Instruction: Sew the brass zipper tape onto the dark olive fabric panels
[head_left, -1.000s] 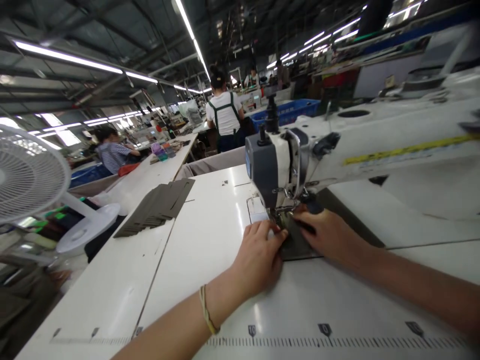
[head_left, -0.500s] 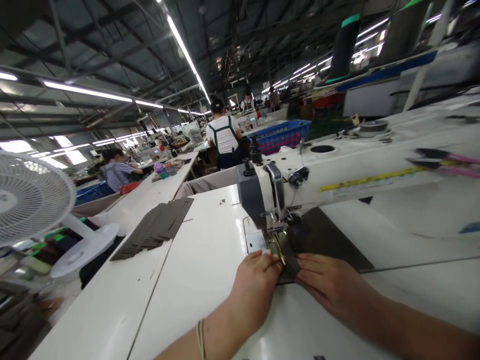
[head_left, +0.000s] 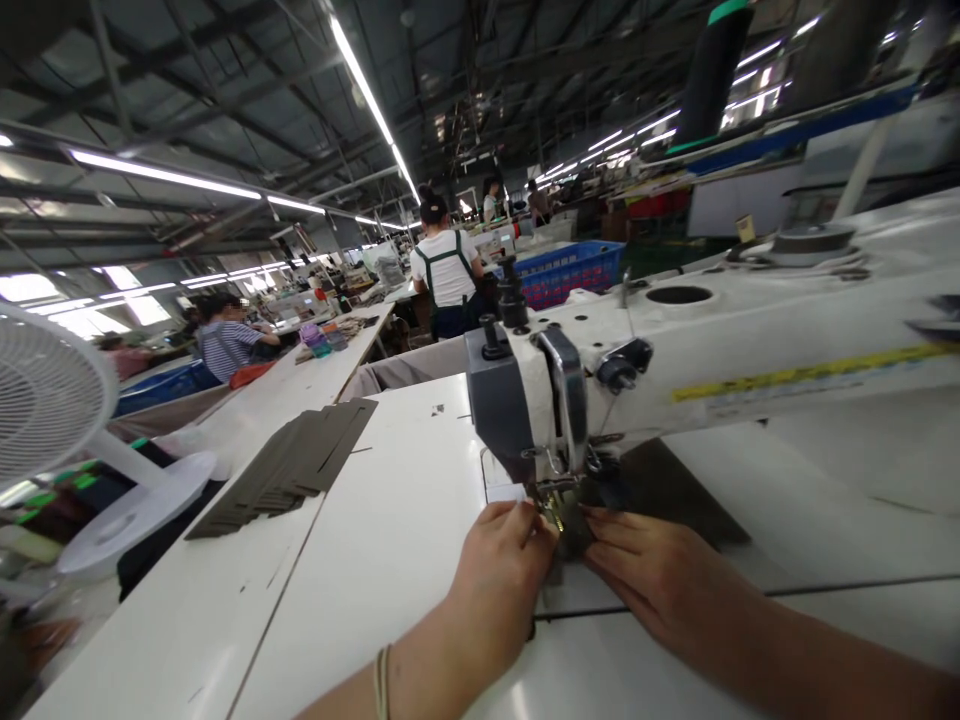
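A sewing machine head (head_left: 501,400) stands over the white table, its presser foot (head_left: 555,490) down near a dark grey-brown fabric piece (head_left: 679,490). A gold-toothed zipper (head_left: 556,518) runs along the fabric in front of the foot. My left hand (head_left: 499,565) has its fingers curled together at the zipper's left side, pinching the zipper edge; the fingertips are partly hidden. On the right, my right hand (head_left: 660,565) lies with fingers stretched flat, pressing on the fabric beside the zipper.
A fanned stack of grey-brown fabric pieces (head_left: 289,465) lies on the table (head_left: 360,590) at left. Beyond it stands a white fan (head_left: 142,500). Yellow measuring tape (head_left: 810,372) runs along the machine arm. A co-worker (head_left: 448,265) is ahead, near a blue crate (head_left: 570,272).
The fabric and zipper have fed further under the foot, and less zipper shows. Both hands are closer to the foot. The view has shifted slightly towards the machine.
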